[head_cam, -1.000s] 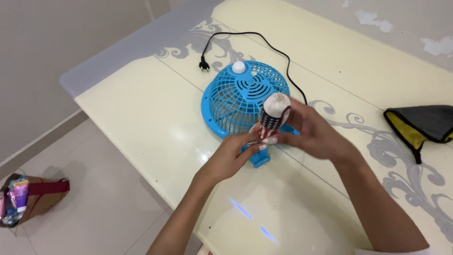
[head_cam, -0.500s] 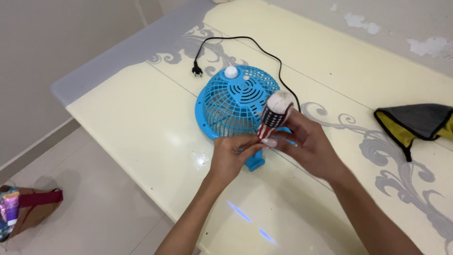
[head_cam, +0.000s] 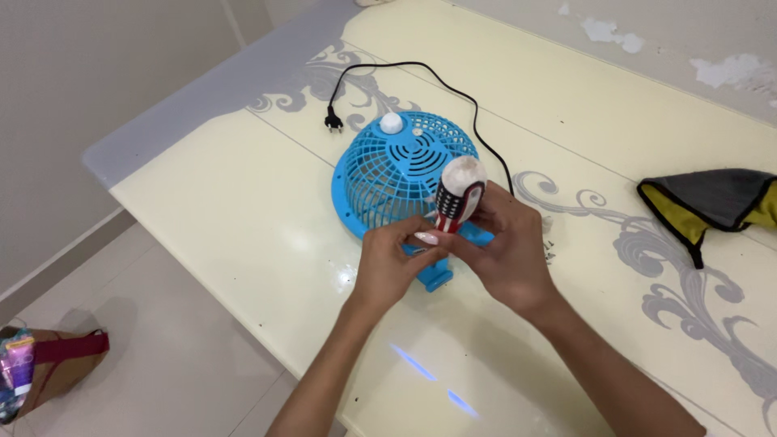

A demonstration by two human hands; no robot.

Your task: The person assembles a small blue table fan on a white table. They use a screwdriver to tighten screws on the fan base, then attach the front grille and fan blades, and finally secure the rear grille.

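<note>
My right hand (head_cam: 506,255) grasps the screwdriver (head_cam: 459,197) at the blue fan's (head_cam: 396,174) base, left hand (head_cam: 388,263) pinching its shaft; next, seat the tip squarely

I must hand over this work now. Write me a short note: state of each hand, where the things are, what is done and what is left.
Right hand: holds the screwdriver by its striped handle, tip down at the fan's lower edge.
Left hand: fingertips at the screwdriver tip; whether it pinches a screw is hidden.
Blue fan: lies flat on the cream table, grille on. Its black cord runs behind, plug loose on the table.
Grey-yellow cloth: at right, untouched.
Done: fan unplugged.
Left: the grille is not yet off.
</note>
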